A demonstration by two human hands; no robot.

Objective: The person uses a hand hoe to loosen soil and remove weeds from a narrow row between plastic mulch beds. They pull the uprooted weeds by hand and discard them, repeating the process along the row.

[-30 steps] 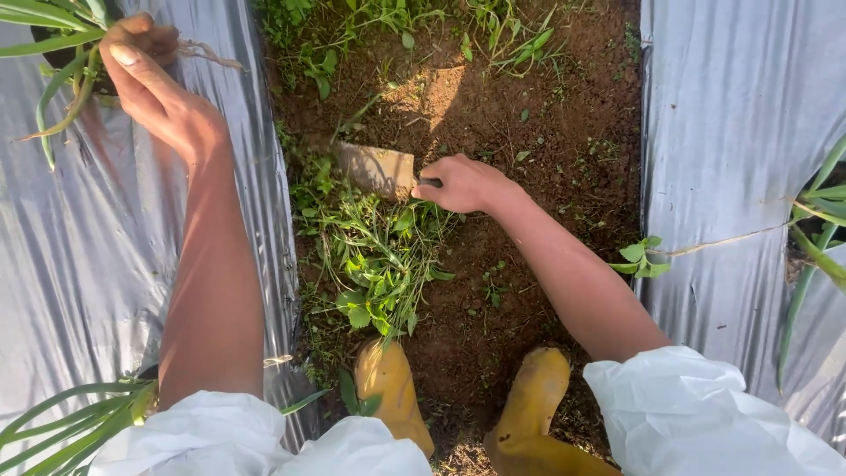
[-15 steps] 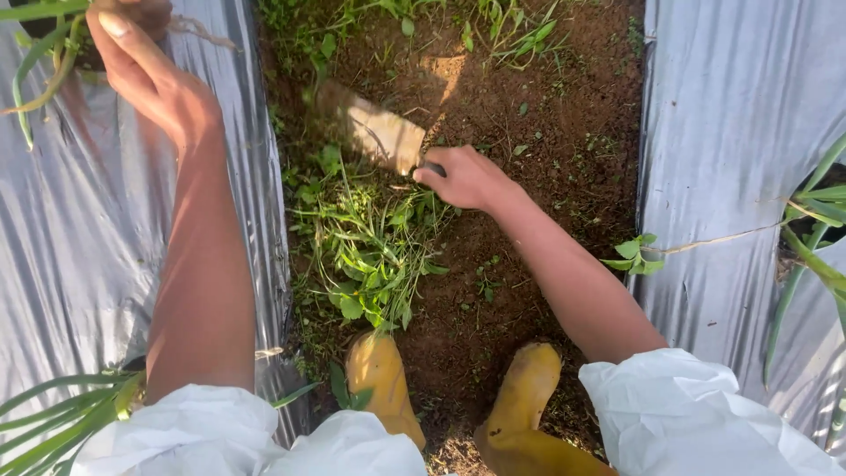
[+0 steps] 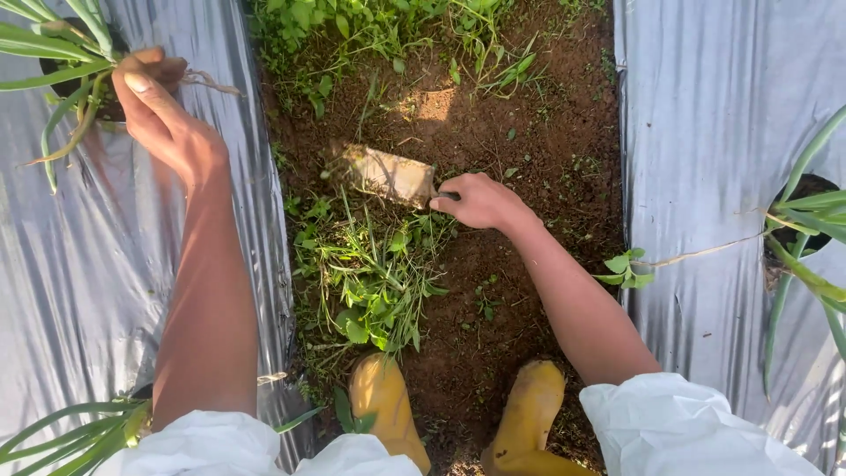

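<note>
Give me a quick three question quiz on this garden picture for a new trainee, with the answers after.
1. True or false: the right hand holds a flat-bladed hand hoe over the soil.
2. What does the left hand grip?
A. a leafy plant at a hole in the plastic sheet
B. a watering can
C. a boot
3. What colour are the boots?

Key
1. True.
2. A: it grips the leafy plant over the silver plastic sheet.
3. Yellow.

Bare forearms run out of rolled white sleeves at the frame's bottom, and between them sit mud-smeared yellow rubber boots, rounded toes showing.
</note>
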